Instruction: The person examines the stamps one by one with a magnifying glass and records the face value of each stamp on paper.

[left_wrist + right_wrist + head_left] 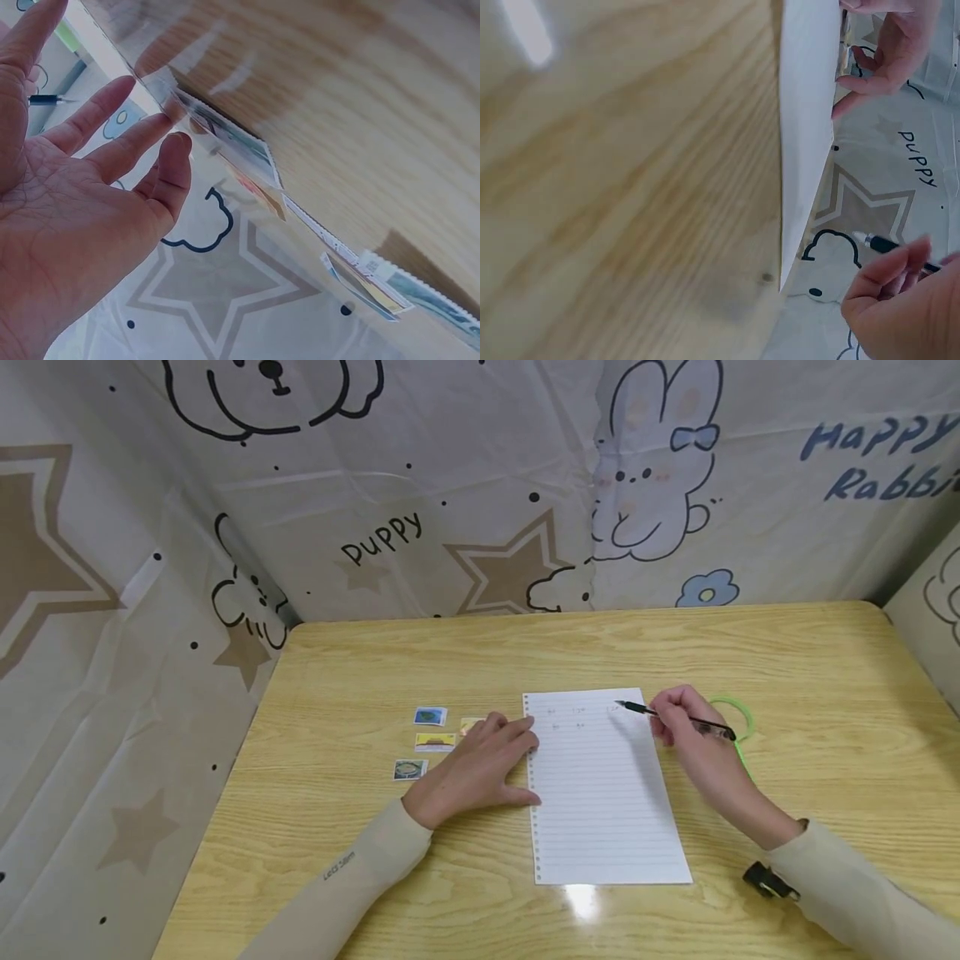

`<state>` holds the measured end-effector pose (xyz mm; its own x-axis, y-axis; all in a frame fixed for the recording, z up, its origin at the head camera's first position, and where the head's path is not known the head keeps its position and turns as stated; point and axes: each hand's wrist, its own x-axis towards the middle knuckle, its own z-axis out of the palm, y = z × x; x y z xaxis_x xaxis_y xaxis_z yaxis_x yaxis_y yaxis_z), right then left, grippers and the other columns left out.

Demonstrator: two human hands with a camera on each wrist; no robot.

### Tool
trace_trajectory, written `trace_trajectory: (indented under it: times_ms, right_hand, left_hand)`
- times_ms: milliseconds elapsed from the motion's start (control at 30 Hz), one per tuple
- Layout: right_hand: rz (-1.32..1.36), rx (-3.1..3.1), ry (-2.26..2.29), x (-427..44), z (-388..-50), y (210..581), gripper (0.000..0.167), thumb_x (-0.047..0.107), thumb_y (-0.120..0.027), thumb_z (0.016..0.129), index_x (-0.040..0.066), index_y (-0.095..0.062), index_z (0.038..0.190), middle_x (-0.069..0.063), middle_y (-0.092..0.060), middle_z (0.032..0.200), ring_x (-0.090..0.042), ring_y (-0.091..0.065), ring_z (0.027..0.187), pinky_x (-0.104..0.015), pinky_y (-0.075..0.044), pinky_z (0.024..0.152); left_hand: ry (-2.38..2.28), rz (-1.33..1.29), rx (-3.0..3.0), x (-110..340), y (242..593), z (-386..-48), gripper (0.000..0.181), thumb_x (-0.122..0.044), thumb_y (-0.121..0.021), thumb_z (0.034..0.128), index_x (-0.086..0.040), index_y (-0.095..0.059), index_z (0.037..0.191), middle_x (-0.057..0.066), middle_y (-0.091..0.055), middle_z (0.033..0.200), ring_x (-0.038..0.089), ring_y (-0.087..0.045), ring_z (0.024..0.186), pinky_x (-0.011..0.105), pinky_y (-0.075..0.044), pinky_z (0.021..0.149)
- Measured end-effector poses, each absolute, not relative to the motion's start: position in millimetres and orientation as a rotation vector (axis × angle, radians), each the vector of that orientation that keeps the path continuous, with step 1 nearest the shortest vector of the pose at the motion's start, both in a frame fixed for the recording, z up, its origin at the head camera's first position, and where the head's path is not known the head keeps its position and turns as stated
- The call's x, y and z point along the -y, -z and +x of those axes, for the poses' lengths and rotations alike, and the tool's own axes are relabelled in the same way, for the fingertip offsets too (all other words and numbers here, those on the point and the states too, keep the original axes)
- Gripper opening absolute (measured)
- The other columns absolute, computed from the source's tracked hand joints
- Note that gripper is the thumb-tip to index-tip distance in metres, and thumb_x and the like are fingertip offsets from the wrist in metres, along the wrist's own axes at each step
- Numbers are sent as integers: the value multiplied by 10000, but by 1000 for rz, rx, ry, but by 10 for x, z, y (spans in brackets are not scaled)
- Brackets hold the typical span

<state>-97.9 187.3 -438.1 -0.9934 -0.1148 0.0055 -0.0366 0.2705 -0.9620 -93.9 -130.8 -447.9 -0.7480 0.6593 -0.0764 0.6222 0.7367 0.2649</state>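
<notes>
A lined, hole-edged sheet of paper (600, 810) lies on the table with a few faint handwritten marks near its top. My right hand (693, 735) grips a black pen (636, 707), its tip over the upper right of the sheet; whether it touches cannot be told. My left hand (487, 768) rests at the sheet's left edge, fingers spread and thumb apart. Left of that hand lie several small stamps, among them a blue one (430, 717), a yellow one (435, 742) and a greenish one (410, 769). Another pale-yellow stamp (470, 725) is partly hidden behind the hand.
A bright green loop (738, 714) lies behind my right hand. Near the right cuff is a small black object (768, 881). The wood-grain table (360, 893) ends at a printed cloth backdrop (510, 468) at the back and sides.
</notes>
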Motion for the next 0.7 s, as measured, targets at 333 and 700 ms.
trace_trajectory:
  times_ms: [333,700]
  right_hand:
    - [-533,-2556,1810,-2114,-831,4452,285,88,-499,1169,-12,-638,1397,-175,-716,1239,-165,-715,1050,-206,-541,933]
    - [-845,-3016,987,-2343,-757,4557,381,84,-672,1059,44,-600,1431,-80,-628,1293,-127,-497,976,-263,-402,831]
  left_hand:
    - [-308,1038,-2778,1315,4491,-941,725,-588,-844,920,-111,-646,1429,114,-498,1647,299,-499,1300,447,-442,1078]
    - [-341,1038,-2752,1325,4473,-945,730,-575,-841,929,-104,-635,1448,121,-481,1659,314,-485,1319,469,-428,1093]
